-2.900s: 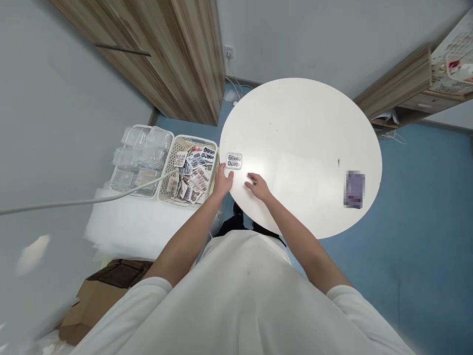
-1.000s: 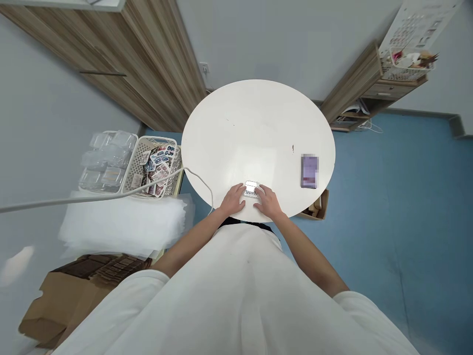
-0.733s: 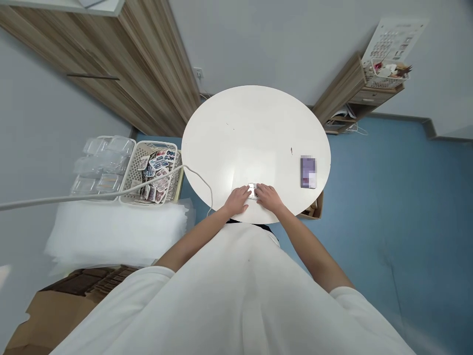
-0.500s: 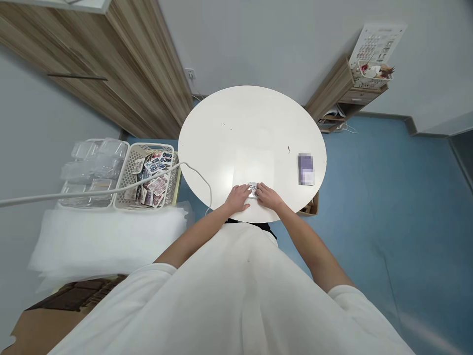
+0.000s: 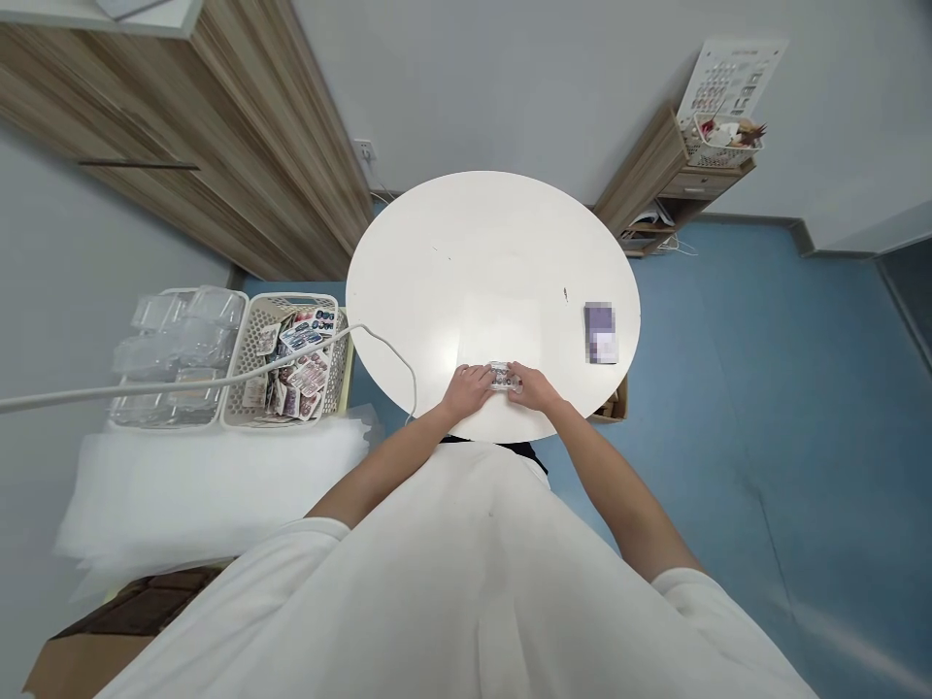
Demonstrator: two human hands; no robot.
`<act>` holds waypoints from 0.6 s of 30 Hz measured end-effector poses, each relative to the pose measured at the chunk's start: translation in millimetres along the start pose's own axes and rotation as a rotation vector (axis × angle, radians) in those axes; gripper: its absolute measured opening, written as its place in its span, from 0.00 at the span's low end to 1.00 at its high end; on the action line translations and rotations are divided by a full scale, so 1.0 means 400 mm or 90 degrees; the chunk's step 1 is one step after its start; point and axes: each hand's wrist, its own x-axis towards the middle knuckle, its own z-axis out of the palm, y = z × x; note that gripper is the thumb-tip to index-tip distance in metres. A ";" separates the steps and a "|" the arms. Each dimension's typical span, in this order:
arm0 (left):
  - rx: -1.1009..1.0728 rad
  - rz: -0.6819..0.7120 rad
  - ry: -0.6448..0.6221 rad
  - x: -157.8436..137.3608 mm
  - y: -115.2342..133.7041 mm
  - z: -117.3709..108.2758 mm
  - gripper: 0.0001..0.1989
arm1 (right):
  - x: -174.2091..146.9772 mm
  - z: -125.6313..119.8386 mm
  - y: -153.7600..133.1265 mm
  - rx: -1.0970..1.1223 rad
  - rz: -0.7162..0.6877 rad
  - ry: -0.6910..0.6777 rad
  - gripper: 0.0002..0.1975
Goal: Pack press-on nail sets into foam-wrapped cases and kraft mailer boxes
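Note:
A small, clear, shiny case with dark patterned bits showing through it lies near the front edge of the round white table. At its left side, my left hand holds it with the fingers curled together. From the right, my right hand grips the other end between thumb and fingers. Parts of both ends are hidden under my fingers. I cannot make out exactly what the case contains.
A purple and white pack lies on the table's right side. A white cable crosses to its left edge. Left of the table stand a basket of printed cards and clear plastic boxes. White sheets lie in front.
My right hand has shifted slightly right, its thumb now at the case's lower right end. More of the case shows between my hands, and it looks more glossy. The camera view has shifted slightly.

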 end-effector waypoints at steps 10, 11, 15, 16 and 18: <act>-0.013 -0.001 0.031 -0.001 0.008 -0.022 0.13 | -0.095 0.052 -0.069 -0.131 -0.073 0.171 0.17; -0.012 -0.004 0.031 0.002 0.010 -0.024 0.13 | -0.115 0.067 -0.080 -0.144 -0.083 0.167 0.15; 0.000 -0.013 0.031 0.010 0.017 -0.032 0.11 | -0.168 0.124 -0.100 -0.175 -0.105 0.117 0.15; 0.001 -0.009 0.035 0.011 0.018 -0.034 0.11 | -0.171 0.133 -0.099 -0.181 -0.097 0.118 0.16; 0.002 0.002 0.046 0.010 0.020 -0.040 0.10 | -0.170 0.141 -0.093 -0.195 -0.077 0.136 0.20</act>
